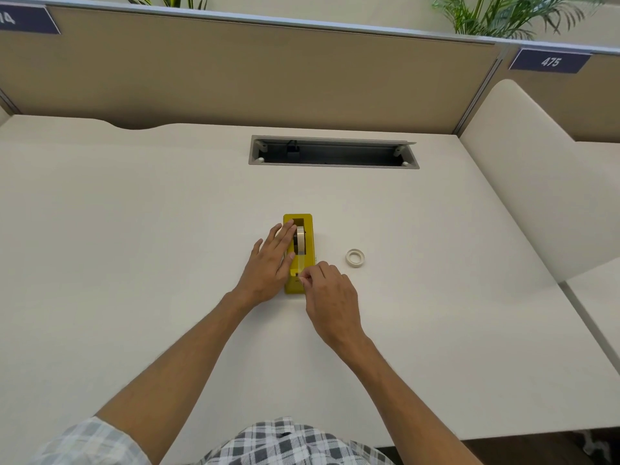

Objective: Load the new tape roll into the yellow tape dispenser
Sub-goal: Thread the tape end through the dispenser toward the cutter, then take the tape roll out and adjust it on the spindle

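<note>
Pinching at the near end of the dispenser [298, 253], the right hand [330, 297] has its fingertips [303, 280] curled together where the tape strip ends; whether they hold the strip cannot be told. The left hand [271, 263] lies flat, fingers straight, pressing the dispenser's left side. A roll [300, 239] sits upright in the dispenser's slot. Another roll [355, 257] lies flat on the desk [134, 229], near on the right.
</note>
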### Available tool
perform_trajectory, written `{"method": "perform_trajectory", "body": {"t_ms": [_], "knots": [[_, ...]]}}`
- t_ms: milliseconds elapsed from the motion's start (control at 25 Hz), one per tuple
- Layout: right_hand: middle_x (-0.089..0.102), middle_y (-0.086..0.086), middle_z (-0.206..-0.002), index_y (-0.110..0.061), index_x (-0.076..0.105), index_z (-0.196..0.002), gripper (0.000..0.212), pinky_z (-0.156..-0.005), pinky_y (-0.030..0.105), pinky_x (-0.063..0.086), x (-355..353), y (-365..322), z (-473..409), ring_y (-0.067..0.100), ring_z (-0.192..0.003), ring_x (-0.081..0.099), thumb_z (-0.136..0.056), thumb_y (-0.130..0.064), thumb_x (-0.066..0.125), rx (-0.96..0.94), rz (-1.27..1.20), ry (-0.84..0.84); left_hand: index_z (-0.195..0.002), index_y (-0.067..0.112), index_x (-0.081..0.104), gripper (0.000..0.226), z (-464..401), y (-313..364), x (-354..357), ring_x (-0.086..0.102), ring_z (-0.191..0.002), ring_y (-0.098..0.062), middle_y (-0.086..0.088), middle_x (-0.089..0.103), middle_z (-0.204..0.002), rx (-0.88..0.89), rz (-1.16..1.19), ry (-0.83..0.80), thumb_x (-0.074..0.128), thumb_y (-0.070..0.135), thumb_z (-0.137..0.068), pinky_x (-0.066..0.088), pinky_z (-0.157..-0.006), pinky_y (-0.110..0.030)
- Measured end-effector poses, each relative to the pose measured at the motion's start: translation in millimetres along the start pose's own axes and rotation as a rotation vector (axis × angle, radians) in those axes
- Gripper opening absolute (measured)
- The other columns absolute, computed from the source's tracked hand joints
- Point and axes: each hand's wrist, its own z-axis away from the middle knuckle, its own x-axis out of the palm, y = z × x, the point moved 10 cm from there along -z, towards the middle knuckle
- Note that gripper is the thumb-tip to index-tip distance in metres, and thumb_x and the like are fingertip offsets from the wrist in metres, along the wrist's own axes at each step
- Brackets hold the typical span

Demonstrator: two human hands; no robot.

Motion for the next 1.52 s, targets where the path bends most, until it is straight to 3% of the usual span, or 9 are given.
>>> {"method": "perform_trajectory", "body": {"t_ms": [280, 560, 680, 760, 840, 920, 1000, 1120, 1520], "knots": [[0.062, 0.003, -0.083, -0.013, 0.064, -0.091, 0.008, -0.057, 0.032, 0.045, -0.2, 0.0, 6.2, 0.019, -0.067, 0.053, -0.096, -0.016, 0.058, 0.002, 0.003, -0.002, -0.154, 0.021, 0.010, 0.054, 0.8, -0.9, 1.3, 0.002, -0.149, -0.009, 0.008, 0.007, -0.162, 0.003, 0.038, 0.006, 0.031, 0.027, -0.104, 0.015, -0.121, -0.042], [0.063, 0.004, -0.083, -0.012, 0.065, -0.092, 0.008, -0.057, 0.033, 0.045, 10.8, 3.1, 9.6, 0.020, -0.068, 0.054, -0.095, -0.016, 0.059, 0.002, 0.009, -0.027, -0.154, 0.021, 0.004, 0.056, 1.1, -2.9, 5.5, -0.001, -0.149, -0.009, 0.008, 0.001, -0.163, 0.009, 0.050, -0.038, 0.028, 0.030, -0.105, 0.014, -0.122, -0.039], [0.063, 0.004, -0.081, -0.012, 0.064, -0.090, 0.007, -0.056, 0.034, 0.047, 14.0, 4.5, 9.3, 0.020, -0.067, 0.055, -0.094, -0.015, 0.060, 0.013, -0.001, -0.021, -0.154, 0.023, 0.004, 0.059, 5.9, -5.1, -0.4, 0.005, -0.149, -0.009, 0.006, 0.004, -0.163, -0.028, 0.085, 0.030, 0.033, 0.032, -0.104, 0.015, -0.120, -0.032], [0.063, 0.004, -0.079, -0.012, 0.065, -0.088, 0.006, -0.054, 0.033, 0.048, 13.4, 4.8, 9.4, 0.019, -0.065, 0.055, -0.093, -0.014, 0.063, 0.008, -0.010, 0.002, -0.152, 0.018, 0.020, 0.056, 17.0, -6.5, -13.2, 0.027, -0.144, -0.014, -0.001, 0.025, -0.159, -0.062, 0.118, 0.172, 0.041, 0.032, -0.102, 0.030, -0.112, -0.031], [0.064, 0.004, -0.077, -0.011, 0.066, -0.087, 0.004, -0.053, 0.034, 0.050, 13.5, 5.6, 9.6, 0.019, -0.064, 0.055, -0.091, -0.013, 0.065, 0.006, -0.018, 0.021, -0.133, 0.015, 0.048, 0.040, 31.4, -1.3, -27.7, 0.053, -0.119, -0.017, -0.005, 0.052, -0.135, -0.020, 0.107, 0.326, 0.047, 0.034, -0.098, 0.054, -0.092, -0.034], [0.064, 0.005, -0.076, -0.010, 0.067, -0.087, 0.004, -0.053, 0.035, 0.052, 15.0, 6.2, 9.9, 0.019, -0.064, 0.056, -0.090, -0.012, 0.067, 0.003, -0.025, 0.034, -0.110, 0.014, 0.061, 0.032, 42.8, 5.5, -30.6, 0.057, -0.099, -0.014, -0.003, 0.060, -0.112, 0.023, 0.087, 0.367, 0.051, 0.040, -0.094, 0.057, -0.072, -0.032], [0.064, 0.006, -0.076, -0.009, 0.068, -0.089, 0.003, -0.053, 0.036, 0.053, 17.1, 6.8, 10.5, 0.019, -0.064, 0.057, -0.089, -0.012, 0.068, 0.000, -0.030, 0.044, -0.102, 0.013, 0.066, 0.032, 47.3, 6.8, -23.4, 0.056, -0.097, -0.014, -0.002, 0.062, -0.105, 0.020, 0.108, 0.328, 0.058, 0.041, -0.091, 0.055, -0.071, -0.030], [0.066, 0.006, -0.078, -0.007, 0.069, -0.094, 0.007, -0.053, 0.037, 0.054, 17.9, 7.2, 12.3, 0.021, -0.065, 0.058, -0.088, -0.011, 0.069, -0.017, -0.032, 0.077, -0.105, 0.010, 0.069, 0.031, 50.4, 7.1, -13.8, 0.058, -0.100, -0.017, -0.006, 0.064, -0.108, 0.001, 0.135, 0.302, 0.065, 0.036, -0.088, 0.056, -0.075, -0.030], [0.071, 0.007, -0.082, -0.007, 0.072, -0.091, 0.012, -0.054, 0.032, 0.053, 10.6, 4.1, 26.8, 0.020, -0.069, 0.063, -0.084, -0.016, 0.073, -0.142, -0.024, 0.249, -0.109, 0.010, 0.069, 0.035, 53.5, 8.4, -14.7, 0.060, -0.101, -0.019, -0.008, 0.065, -0.111, 0.004, 0.103, 0.268, 0.061, 0.036, -0.089, 0.051, -0.078, -0.023]]}}
